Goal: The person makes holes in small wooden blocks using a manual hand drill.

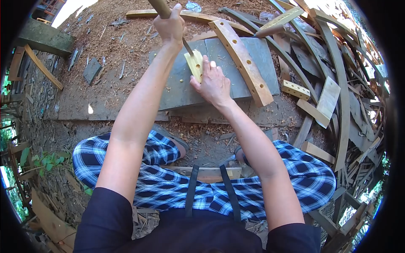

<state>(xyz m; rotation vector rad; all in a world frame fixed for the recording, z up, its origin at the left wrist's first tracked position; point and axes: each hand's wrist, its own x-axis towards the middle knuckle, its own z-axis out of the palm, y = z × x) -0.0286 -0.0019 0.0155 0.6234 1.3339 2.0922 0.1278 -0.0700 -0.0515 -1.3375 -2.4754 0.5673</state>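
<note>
My left hand [169, 28] is wrapped round the wooden handle [160, 6] of a chisel. Its narrow dark blade [187, 47] slants down to the upper end of a small pale-yellow wood block [194, 63]. The block has round holes in it and lies on a grey board [177, 90]. Fingers of my right hand [214, 84] press on the block's right side and lower end, hiding part of it. To the right of that hand, a long curved wooden piece [242, 61] with a row of holes lies across the board.
Wood strips [337, 105] and offcuts pile up on the right, among them a short drilled block [295, 90] and a flat pale piece [329, 99]. Wood chips cover the ground [122, 25]. A concrete beam [46, 38] juts in at upper left. My crossed legs [185, 185] are below.
</note>
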